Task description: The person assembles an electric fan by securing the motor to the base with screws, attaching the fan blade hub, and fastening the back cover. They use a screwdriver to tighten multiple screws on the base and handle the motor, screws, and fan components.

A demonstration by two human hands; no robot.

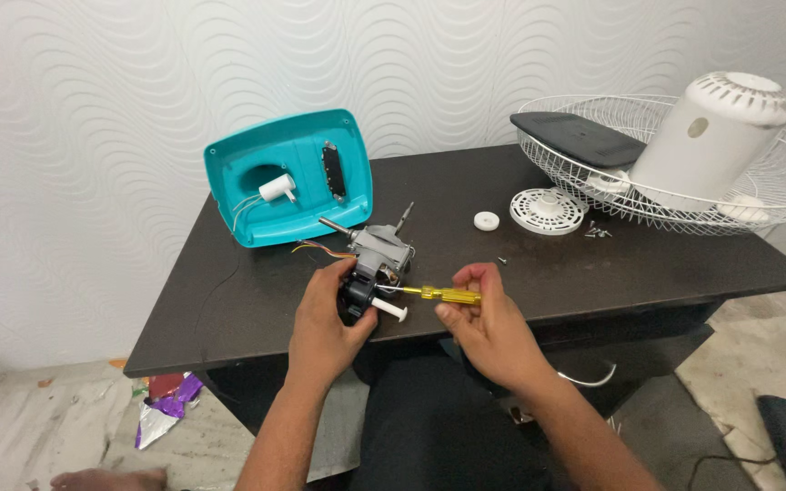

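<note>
My left hand (pixel 325 318) grips a grey and black fan motor (pixel 377 259) near the front edge of the dark table (pixel 229 291). A white shaft sticks out of the motor toward me. My right hand (pixel 484 314) holds a yellow-handled screwdriver (pixel 443 294), its tip pointing left into the motor. Coloured wires run from the motor to a teal plastic housing (pixel 293 177) leaning against the wall behind it.
At the back right sits a white wire fan guard (pixel 775 195) holding a white motor cover (pixel 716 136) and a black panel (pixel 575 136). A white round vented cap (pixel 547 211), a small white knob (pixel 486 220) and loose screws (pixel 598 232) lie on the table. Foil scraps litter the floor.
</note>
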